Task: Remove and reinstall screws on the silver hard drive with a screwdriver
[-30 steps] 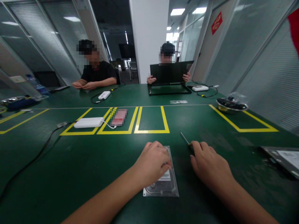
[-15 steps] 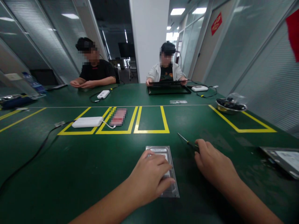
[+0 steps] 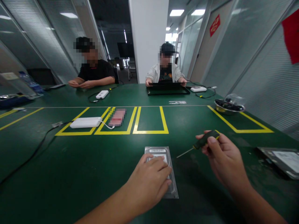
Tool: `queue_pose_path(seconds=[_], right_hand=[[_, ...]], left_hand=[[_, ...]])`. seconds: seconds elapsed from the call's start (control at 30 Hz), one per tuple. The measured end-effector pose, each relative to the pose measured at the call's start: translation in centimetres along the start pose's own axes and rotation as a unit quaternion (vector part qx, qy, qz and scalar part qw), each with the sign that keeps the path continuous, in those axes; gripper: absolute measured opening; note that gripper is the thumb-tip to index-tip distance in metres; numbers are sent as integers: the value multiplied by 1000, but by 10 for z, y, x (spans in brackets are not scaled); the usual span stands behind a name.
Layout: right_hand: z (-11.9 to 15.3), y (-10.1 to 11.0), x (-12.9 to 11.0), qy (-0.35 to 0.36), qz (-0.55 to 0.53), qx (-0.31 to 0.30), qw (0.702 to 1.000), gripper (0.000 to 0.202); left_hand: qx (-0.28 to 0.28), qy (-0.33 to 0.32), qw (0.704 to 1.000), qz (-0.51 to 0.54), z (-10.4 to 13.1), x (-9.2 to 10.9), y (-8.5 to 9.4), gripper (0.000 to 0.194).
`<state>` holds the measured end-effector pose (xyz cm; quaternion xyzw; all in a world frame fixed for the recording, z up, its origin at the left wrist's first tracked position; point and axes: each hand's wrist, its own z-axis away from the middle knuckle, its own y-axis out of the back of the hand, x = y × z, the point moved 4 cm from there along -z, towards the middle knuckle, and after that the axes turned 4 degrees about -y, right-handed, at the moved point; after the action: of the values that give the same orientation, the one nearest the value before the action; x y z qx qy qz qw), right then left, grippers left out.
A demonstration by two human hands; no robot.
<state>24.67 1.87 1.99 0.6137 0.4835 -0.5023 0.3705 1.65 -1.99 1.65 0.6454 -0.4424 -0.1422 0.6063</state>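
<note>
Your L hand (image 3: pixel 155 177) lies loosely spread on the drive (image 3: pixel 163 152), flat on table (image 3: pixel 105 161) in front of you; press evenly so it won't slide. R hand (image 3: pixel 225 155) pinches driver (image 3: pixel 204 140) by handle, tip just R of drive; steady it, w/ tip clear of L hand.

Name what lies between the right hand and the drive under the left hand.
In the head view, the screwdriver shaft extends from the right hand toward the drive, above green tabletop.
</note>
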Motion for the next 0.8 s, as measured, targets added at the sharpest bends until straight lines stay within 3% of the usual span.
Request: queue_pose_path(seconds=[0.33,0.8], right_hand=[[12,-15,-4,19,47,-57,997,32],[12,-20,-7,24,84,-82,993,30]], left_hand=[[7,-11,1000,-1,-1,0,-1,22],[-2,-4,1000,-6,-1,2,-1,23]])
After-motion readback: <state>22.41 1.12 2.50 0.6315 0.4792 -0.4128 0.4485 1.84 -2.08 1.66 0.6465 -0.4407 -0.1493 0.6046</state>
